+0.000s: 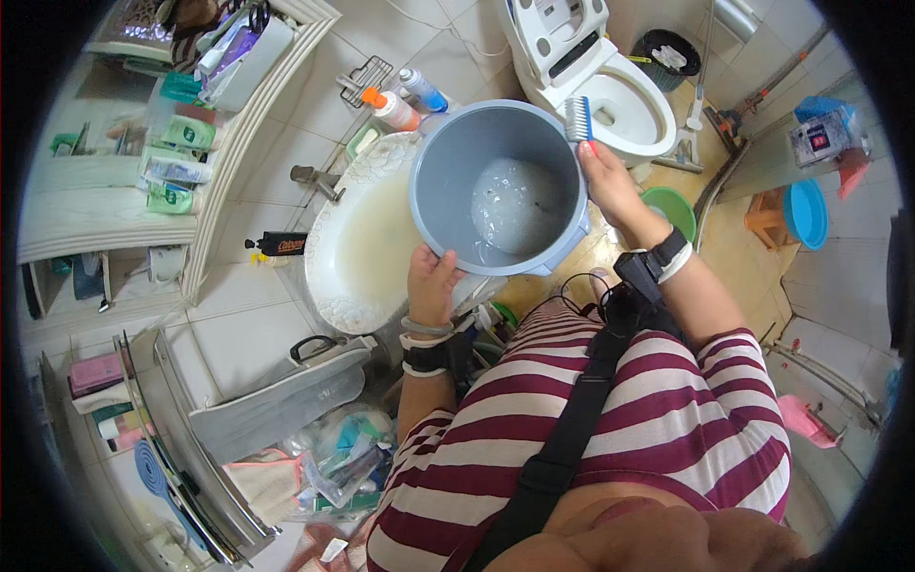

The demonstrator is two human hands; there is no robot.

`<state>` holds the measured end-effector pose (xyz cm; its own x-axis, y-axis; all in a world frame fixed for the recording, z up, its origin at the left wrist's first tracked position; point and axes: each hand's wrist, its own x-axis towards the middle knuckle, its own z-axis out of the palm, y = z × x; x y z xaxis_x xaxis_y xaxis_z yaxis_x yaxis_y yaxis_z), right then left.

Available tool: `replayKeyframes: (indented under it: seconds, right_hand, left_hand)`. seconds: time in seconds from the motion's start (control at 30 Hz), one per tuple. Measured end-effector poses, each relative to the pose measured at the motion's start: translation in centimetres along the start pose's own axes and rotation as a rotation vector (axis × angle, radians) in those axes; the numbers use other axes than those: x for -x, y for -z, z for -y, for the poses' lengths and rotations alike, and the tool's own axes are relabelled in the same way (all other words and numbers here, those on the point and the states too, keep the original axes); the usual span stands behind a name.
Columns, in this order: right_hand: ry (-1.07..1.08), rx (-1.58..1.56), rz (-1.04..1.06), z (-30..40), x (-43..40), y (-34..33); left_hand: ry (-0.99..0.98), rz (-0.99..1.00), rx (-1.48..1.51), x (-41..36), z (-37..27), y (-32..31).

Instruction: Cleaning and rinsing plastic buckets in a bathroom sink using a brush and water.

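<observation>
A grey-blue plastic bucket [447,193] is held tilted, its mouth facing me, partly over the white washbasin [325,286]. Some soapy-looking water [507,207] lies at its bottom. My left hand [430,282] grips the bucket's near rim. On the right side, my right hand [607,175] is at the rim and also holds a scrubbing brush [579,120] with white bristles and a blue back, bristles to the left. Cloudy, yellowish water [375,250] stands in the basin, which has a floral pattern along its edge. The metal faucet [318,180] is at the basin's far left.
Behind the basin stand an orange-capped bottle [392,109] and a spray can [423,89]. An open toilet [629,107] is beyond the bucket, with a black waste bin [668,57] nearby. A green basin [670,211] sits on the floor. Toiletries line the mirror shelf [107,239].
</observation>
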<state>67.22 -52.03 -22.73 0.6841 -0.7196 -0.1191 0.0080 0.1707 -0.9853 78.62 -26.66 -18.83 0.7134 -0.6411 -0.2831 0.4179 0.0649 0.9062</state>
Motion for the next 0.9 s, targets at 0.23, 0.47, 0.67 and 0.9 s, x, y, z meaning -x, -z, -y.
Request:
replayKeyframes:
  seconds: [0.23,0.47,0.67,0.9]
  right_hand:
    - [-0.135,0.263,0.034,2.1,-0.2,0.7]
    - [-0.154,0.091,-0.203,-4.3,-2.0,6.7]
    - [-0.237,0.166,-0.444,-12.4,-0.5,17.6]
    - [-0.530,0.145,-0.908,-20.8,7.3,33.5]
  left_hand:
    - [0.025,-0.028,-0.047,-0.8,0.5,3.0]
    - [-0.738,-0.476,-1.026,2.5,-2.6,-4.7]
    - [-0.815,0.359,-1.199,2.1,-2.3,-14.6]
    - [0.255,0.534,-0.693,-9.4,19.0,-20.8]
